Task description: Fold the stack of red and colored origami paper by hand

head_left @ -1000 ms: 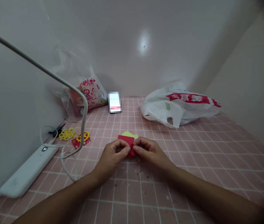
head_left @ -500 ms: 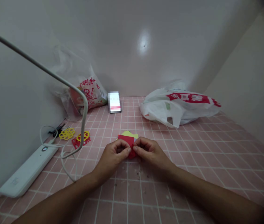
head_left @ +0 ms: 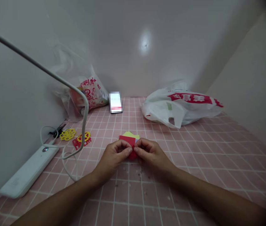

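Observation:
My left hand (head_left: 115,157) and my right hand (head_left: 153,153) meet near the middle of the table, thumbs and index fingers pinched. Between the fingertips is a small red piece (head_left: 133,154), held by both hands and partly covered by them. Just beyond the fingers lies a flat red square (head_left: 127,140), on top of yellow paper (head_left: 130,134) and a bit of pale blue that shows at the right. Whether the small red piece is joined to the red square cannot be made out.
On the pink tiled surface (head_left: 114,210), a white power bank (head_left: 29,171) with a cable lies left, near yellow cut-outs (head_left: 67,134) and red lettering (head_left: 76,144). Behind stand a printed plastic bag (head_left: 91,94), a lit phone (head_left: 115,102) and a white bag (head_left: 182,106).

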Tool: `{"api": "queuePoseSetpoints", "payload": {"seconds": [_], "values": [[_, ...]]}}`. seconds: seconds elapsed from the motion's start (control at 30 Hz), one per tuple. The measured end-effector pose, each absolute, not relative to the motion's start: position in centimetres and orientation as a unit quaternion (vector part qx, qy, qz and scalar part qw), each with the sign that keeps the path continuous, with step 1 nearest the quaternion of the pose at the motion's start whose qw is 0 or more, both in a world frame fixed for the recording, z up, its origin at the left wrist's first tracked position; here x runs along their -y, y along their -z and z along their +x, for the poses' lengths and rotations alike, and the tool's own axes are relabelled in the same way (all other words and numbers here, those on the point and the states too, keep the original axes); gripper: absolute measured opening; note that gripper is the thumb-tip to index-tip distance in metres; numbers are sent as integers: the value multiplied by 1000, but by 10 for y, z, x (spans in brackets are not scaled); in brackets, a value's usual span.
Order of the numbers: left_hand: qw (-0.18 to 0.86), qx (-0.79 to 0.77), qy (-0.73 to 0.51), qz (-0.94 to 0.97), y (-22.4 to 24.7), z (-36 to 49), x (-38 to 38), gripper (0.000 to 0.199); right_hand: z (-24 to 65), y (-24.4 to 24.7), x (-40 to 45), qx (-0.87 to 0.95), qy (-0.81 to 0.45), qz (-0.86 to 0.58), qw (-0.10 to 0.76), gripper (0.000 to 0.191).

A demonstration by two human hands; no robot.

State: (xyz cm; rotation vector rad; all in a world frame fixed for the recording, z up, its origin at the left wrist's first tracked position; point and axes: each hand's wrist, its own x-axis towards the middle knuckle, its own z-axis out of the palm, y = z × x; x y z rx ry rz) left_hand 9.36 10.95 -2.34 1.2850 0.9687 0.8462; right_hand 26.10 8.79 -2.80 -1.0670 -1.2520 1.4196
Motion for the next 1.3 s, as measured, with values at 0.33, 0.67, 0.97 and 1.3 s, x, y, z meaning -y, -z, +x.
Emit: {"api": "queuePoseSetpoints", "payload": {"seconds": [0.33, 0.67, 0.97, 1.3], "values": [[637, -430, -363, 527, 22, 95, -110, 20, 261, 30, -87, 521, -562, -442, 465, 18], [635, -424, -372, 528, 24, 97, -108, 18, 259, 33, -87, 525, -548, -441, 479, 17], [695, -422, -340, 472, 29, 95, -110, 21, 260, 35, -88, 510, -569, -434, 477, 19], [719, -425, -342, 431, 25, 94, -110, 24, 262, 32, -89, 487, -618, -401, 470, 21]]}}
